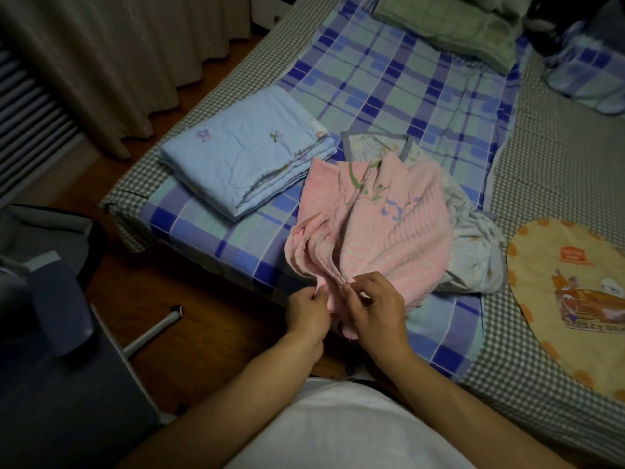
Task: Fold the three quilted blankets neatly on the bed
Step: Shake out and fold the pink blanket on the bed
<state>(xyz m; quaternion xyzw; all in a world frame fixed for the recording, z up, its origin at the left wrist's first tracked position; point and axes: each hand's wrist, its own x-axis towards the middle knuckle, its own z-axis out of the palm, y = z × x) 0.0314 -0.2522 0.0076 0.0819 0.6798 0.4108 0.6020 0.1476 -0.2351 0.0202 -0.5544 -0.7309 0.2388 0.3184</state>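
1. Both hands worked at the bed's point(216, 106) near edge: the left hand point(306, 311) and right hand point(375, 304) each pinched the pink blanket's point(378, 225) bunched hem.
2. At ten o'clock lay the blue blanket point(243, 154), folded; a pale blanket point(473, 252) sat crumpled at two o'clock.
3. Finding both corners, then spreading the hem taut, would likely give a square fold.

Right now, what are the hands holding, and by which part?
Both hands, left and right, pinch the pink quilted blanket at its near edge, close together by the bed's edge.
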